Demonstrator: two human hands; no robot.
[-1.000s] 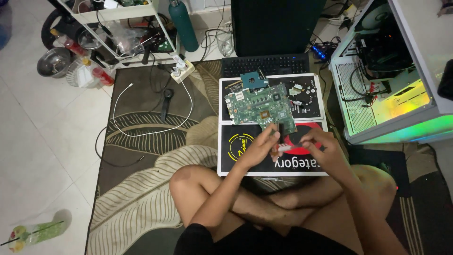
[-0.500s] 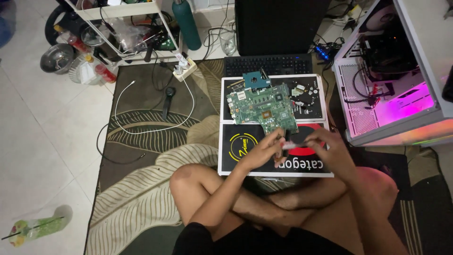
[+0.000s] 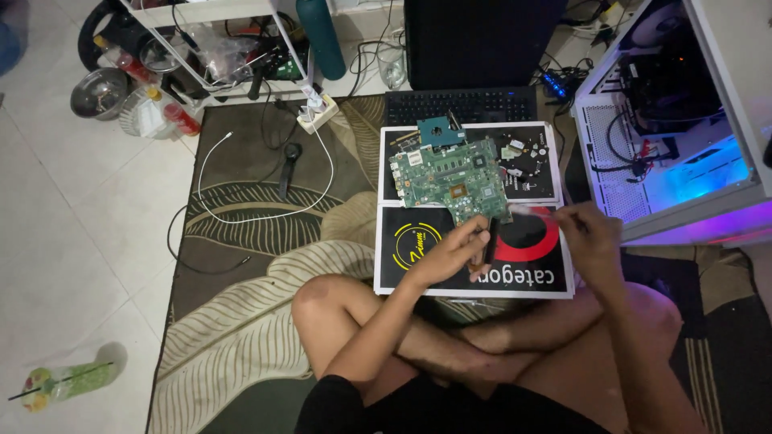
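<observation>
Head view: a person sits cross-legged on a patterned rug (image 3: 241, 217), working over a green circuit board (image 3: 450, 178) laid on a black mat (image 3: 531, 273) between the knees and a black keyboard (image 3: 460, 105).

Left hand (image 3: 452, 253) is curled, its fingers (image 3: 474, 233) grasping a small dark part (image 3: 487, 245) just below the board's near edge; what the part is cannot be told. Right hand (image 3: 591, 237) hovers to the right of the board's near corner, fingers pinched on a thin pale tool (image 3: 531, 210) whose tip reaches toward that corner. The dark part lies between the two hands, touching only the left, and sits over the red and black print of the mat.

A smaller blue board (image 3: 439, 131) rests at the green board's far edge. Small loose pieces (image 3: 523, 157) lie on a second black mat (image 3: 547, 181) to the right of the green board. An open white computer case (image 3: 675, 120), lit blue and purple inside, stands at the right. A white cable (image 3: 241, 213) loops across the rug at the left, with a black handled tool (image 3: 286, 169) inside the loop. A white power strip (image 3: 315, 112) sits at the rug's far edge, a teal bottle (image 3: 320, 36) behind it. A green plastic cup (image 3: 60, 382) lies on the tiled floor (image 3: 72, 241) at the lower left.
</observation>
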